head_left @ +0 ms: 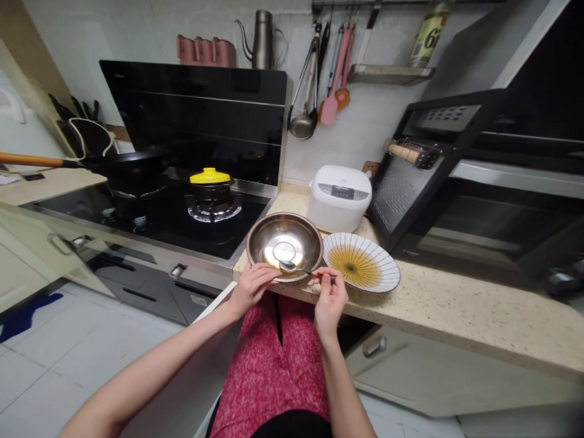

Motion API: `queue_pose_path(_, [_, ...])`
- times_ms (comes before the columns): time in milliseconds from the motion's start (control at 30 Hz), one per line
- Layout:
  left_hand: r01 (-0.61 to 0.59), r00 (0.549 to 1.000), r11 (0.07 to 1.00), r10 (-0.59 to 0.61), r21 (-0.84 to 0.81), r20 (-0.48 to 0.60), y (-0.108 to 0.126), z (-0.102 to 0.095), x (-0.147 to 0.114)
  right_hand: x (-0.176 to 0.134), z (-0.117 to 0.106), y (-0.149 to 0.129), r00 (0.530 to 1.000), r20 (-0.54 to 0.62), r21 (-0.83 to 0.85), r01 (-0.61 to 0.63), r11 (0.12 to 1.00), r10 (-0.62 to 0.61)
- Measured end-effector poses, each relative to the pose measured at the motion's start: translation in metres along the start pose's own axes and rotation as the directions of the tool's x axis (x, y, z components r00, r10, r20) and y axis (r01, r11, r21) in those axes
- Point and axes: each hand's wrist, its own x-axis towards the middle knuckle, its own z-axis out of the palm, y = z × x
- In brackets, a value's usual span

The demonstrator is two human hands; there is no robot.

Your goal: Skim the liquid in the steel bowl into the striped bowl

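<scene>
A round stainless steel bowl (259, 240) sits at the counter's front edge, with a shiny, slightly yellow patch in its bottom that looks like liquid. My left hand (254, 286) grips the bowl's near-left rim, thumb side toward me. In my right hand (331, 299) is the handle of a metal spoon (288, 266), pinched between thumb and fingers. The spoon's head lies over the near side of the bowl, close to my left fingertips. Just right of the bowl stands a white, dark-striped plate (389, 275) with a yellow-brown middle.
Behind the bowl is a white rice cooker (339, 213). A gas stove (175, 233) on the left carries a yellow-lidded pot (210, 178) and a wooden-handled pan (134, 164). An oven (509, 222) stands at right. Utensils such as a ladle (302, 124) hang above.
</scene>
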Motion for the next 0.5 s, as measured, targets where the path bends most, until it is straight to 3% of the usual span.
queue_pose_path(500, [-0.003, 1.0, 1.0, 0.003, -0.002, 0.006, 0.0014, -0.0013, 0.0008, -0.0018, 0.0062, 0.0091, 0.999, 0.026, -0.033, -0.018, 0.999, 0.019])
